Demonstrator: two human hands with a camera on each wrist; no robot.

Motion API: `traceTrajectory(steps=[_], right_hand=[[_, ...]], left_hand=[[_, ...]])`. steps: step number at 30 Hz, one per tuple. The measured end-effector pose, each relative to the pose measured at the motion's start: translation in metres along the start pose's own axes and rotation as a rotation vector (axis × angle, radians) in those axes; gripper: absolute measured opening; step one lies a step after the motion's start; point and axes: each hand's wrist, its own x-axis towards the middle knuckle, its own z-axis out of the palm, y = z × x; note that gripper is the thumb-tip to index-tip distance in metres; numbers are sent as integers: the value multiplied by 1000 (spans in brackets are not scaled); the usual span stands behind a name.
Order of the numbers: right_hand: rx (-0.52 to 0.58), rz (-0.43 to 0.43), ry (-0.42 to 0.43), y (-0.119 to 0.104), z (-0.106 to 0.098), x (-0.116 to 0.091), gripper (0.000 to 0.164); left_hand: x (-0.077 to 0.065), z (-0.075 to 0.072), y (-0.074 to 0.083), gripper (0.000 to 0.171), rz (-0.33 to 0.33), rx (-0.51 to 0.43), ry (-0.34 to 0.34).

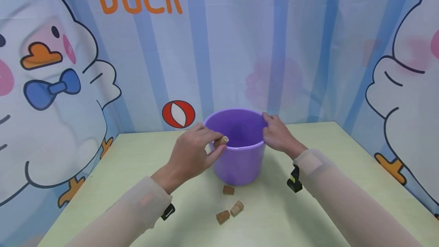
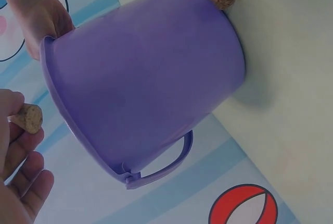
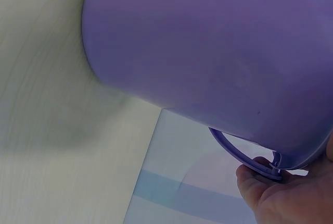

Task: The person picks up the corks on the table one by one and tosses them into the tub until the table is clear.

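Observation:
A purple plastic bucket (image 1: 238, 167) stands upright on the table. My left hand (image 1: 190, 151) pinches a cork (image 1: 221, 141) between thumb and fingers at the bucket's near left rim. In the left wrist view that cork (image 2: 32, 119) shows its flat end, just outside the rim. On the other side, my right hand (image 1: 279, 134) grips the bucket's rim, and the right wrist view shows its fingers by the purple handle (image 3: 237, 153). Three more corks lie in front of the bucket: one (image 1: 228, 190) close to its base, two (image 1: 237, 208) nearer me. The bucket's floor is hard to make out.
The pale table (image 1: 144, 170) ends at a back edge against a striped fabric backdrop (image 1: 233, 48) with printed ducks and a red-and-white ball. Black wrist straps (image 1: 295, 180) hang below the sleeves.

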Motion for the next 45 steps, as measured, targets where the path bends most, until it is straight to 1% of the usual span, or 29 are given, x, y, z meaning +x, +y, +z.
traceTrajectory(steps=[13,20,30,34,36,39,45], right_hand=[[-5,-8,8,0,0,1,62],[3,0,14,0,1,0,62],[1,-11,17,2,1,-1,62],[0,-12,13,1,1,-2,62],[-5,-12,12,1,0,-2,62],[-14,-14,17,1,0,-2,62],[-20,-16,12,0,-1,-2,62]], left_hand=[[5,4,-2,10,-48,17,-4],[10,9,-2,11,-75,38,-34],[15,15,0,10,-80,72,-59],[17,17,0,10,-94,81,-69],[17,19,0,11,-108,85,-83],[19,20,1,12,-138,79,-124],[22,22,2,19,-214,79,-234]])
